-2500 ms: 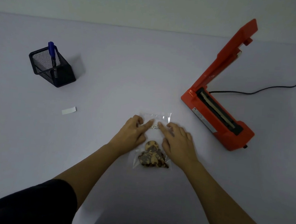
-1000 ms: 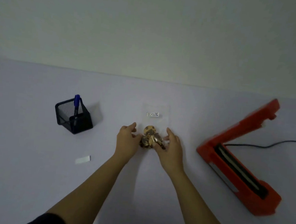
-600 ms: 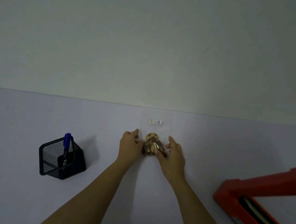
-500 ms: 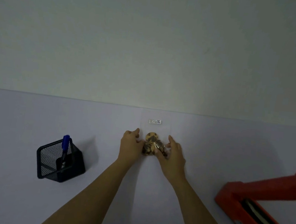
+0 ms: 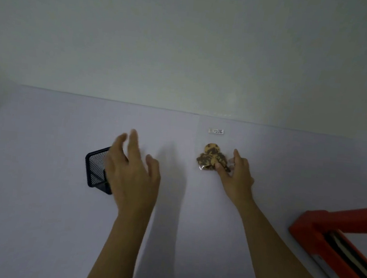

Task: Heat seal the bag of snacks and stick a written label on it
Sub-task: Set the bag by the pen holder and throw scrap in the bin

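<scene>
A clear bag of brown-and-tan snacks (image 5: 211, 158) lies on the table near its far edge, with a small white written label (image 5: 216, 131) stuck on its upper part. My right hand (image 5: 236, 174) rests on the bag's lower right corner, thumb and fingers touching it. My left hand (image 5: 131, 167) hovers above the table well to the left of the bag, fingers spread and holding nothing. It covers part of the pen holder.
A black mesh pen holder (image 5: 95, 169) stands at the left, half hidden behind my left hand. The red heat sealer (image 5: 334, 238) sits at the lower right with its arm raised. The wall rises right behind the table's far edge (image 5: 114, 101).
My left hand has let go of the bag and swung left toward the pen holder. The right hand stays on the bag. The view has shifted, so the bag sits further right.
</scene>
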`<state>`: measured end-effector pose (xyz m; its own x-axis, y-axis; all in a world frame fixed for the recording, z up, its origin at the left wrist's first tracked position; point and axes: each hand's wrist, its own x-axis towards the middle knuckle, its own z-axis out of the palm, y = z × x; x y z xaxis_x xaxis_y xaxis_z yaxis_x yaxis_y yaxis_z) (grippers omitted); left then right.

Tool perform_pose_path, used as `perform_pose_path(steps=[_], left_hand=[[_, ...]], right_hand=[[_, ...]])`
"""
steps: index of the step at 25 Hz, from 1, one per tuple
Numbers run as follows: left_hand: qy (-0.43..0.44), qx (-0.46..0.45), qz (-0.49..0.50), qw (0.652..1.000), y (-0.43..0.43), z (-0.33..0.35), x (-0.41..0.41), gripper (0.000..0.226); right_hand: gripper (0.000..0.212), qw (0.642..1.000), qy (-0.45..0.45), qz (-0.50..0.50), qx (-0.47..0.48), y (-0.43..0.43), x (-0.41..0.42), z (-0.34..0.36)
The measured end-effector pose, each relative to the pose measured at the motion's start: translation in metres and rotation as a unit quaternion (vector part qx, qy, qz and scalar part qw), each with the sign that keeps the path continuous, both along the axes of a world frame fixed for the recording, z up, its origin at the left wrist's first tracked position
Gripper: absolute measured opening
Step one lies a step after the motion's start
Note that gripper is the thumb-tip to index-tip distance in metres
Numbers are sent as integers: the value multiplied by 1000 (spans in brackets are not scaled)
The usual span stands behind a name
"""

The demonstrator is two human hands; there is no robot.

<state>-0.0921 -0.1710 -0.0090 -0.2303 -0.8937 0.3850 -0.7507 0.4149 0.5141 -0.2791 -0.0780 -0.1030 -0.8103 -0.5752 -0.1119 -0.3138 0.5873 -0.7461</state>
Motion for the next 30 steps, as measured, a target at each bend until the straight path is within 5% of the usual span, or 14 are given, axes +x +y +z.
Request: perform_pose_path(steps=[3,6,11,19,30], left_hand=[[-70,163,152,972,-12,-11,44,92],[-21,227,127,965,-21,-24,51,103],[77,216,55,972,-29,-20,17,97],[55,220,-143,963,-82,-28,-104,97],[16,190,-158,969,-107,-34,-129,97]], right_hand=[[72,1000,7,3,6,-1,-1,1],[68,997,58,-6,51,3,7,2],[63,966,216,0,145,28,15,-13],[74,965,192,57,170,31,10,-20],[73,961,199,34,188,28,10,-21]])
